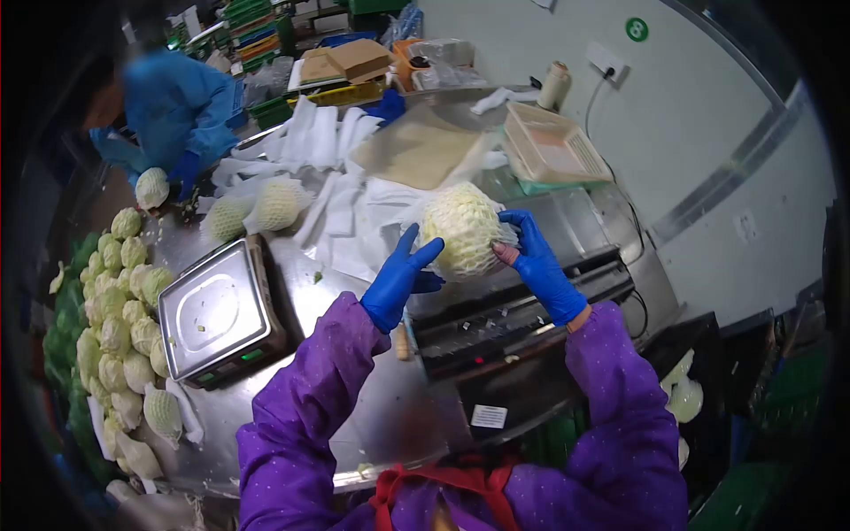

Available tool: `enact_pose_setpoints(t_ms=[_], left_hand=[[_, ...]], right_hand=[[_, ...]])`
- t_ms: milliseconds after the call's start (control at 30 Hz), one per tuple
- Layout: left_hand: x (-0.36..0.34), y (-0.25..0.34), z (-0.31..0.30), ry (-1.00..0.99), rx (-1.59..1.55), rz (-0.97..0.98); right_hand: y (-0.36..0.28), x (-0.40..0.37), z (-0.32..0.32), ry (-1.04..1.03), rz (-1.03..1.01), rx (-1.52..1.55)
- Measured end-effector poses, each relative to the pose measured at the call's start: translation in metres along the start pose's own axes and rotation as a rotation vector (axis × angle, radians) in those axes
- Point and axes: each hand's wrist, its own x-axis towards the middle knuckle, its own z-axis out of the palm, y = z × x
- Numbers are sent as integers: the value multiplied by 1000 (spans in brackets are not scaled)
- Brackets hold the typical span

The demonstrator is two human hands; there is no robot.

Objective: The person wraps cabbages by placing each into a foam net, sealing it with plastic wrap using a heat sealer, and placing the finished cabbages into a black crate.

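Note:
A pale cabbage (pixel 460 228) in a white foam net is held up in front of me, above a long black sealing machine (pixel 522 310) with a red light. My right hand (pixel 538 265), in a blue glove with the thumb tip showing, pinches the net on the cabbage's right side. At its left side my left hand (pixel 398 281), also gloved in blue, has its fingers spread, fingertips close to the net. White foam sleeves (pixel 341 208) lie on the metal table (pixel 354 407) behind the cabbage.
A scale (pixel 220 310) with a steel pan stands left of me, beside a heap of cabbages (pixel 115 319). Two netted cabbages (pixel 279 205) lie farther back. Across the table a person in blue (pixel 177 106) holds another cabbage (pixel 152 188). A beige basket (pixel 553 146) sits back right.

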Motion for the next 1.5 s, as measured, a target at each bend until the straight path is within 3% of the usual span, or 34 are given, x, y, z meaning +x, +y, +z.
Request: enact_pose_setpoints(t_ms=[33, 100, 167, 300, 367, 467, 600, 733, 833, 933, 1033, 1133, 1167, 1233, 1267, 1333, 1367, 1433, 1467, 1500], left_hand=[[3, -7, 15, -28, 43, -16], [12, -24, 41, -66, 118, -41], [26, -33, 50, -11, 215, 34], [11, -42, 50, 166, 319, 69], [-3, -53, 40, 288, 445, 203], [-23, -57, 24, 282, 471, 287], [-28, -45, 26, 268, 468, 310], [-1, -22, 51, 367, 294, 79], [29, -25, 63, 316, 189, 95], [37, -25, 73, 296, 269, 131], [31, -27, 90, 176, 155, 146], [49, -43, 90, 146, 238, 306], [48, -42, 88, 181, 232, 237], [35, -38, 86, 262, 214, 92], [29, -41, 73, 188, 196, 98], [10, -44, 37, 183, 264, 219], [0, -50, 15, 182, 389, 386], [-49, -38, 5, 250, 1089, 541], [-60, -35, -2, 165, 1413, 650], [-69, -34, -5, 72, 1738, 752]], right_hand=[[11, -12, -16, 11, 107, 103], [44, -25, -44, 32, 58, 11], [55, -31, -64, 5, -4, -63], [53, -37, -90, -155, 141, 99], [55, -36, -108, -166, 38, -38], [45, -38, -147, -246, -157, -298], [47, -21, -190, -577, -383, -663], [43, 10, -164, -457, 161, -221], [69, 27, -118, -448, 344, 291], [68, 19, -76, -493, 116, 436], [27, -5, -106, -498, 325, 372], [49, -11, -108, -453, 262, 368], [55, -11, -111, -438, 256, 390], [47, -15, -123, -406, 249, 239], [38, -18, -128, -391, 248, 169], [35, -25, -155, -425, -56, -277], [34, -29, -171, -439, -206, -499], [29, -34, -197, -649, -535, -994], [29, -34, -207, -748, -715, -1237], [34, -34, -213, -816, -748, -1265]])
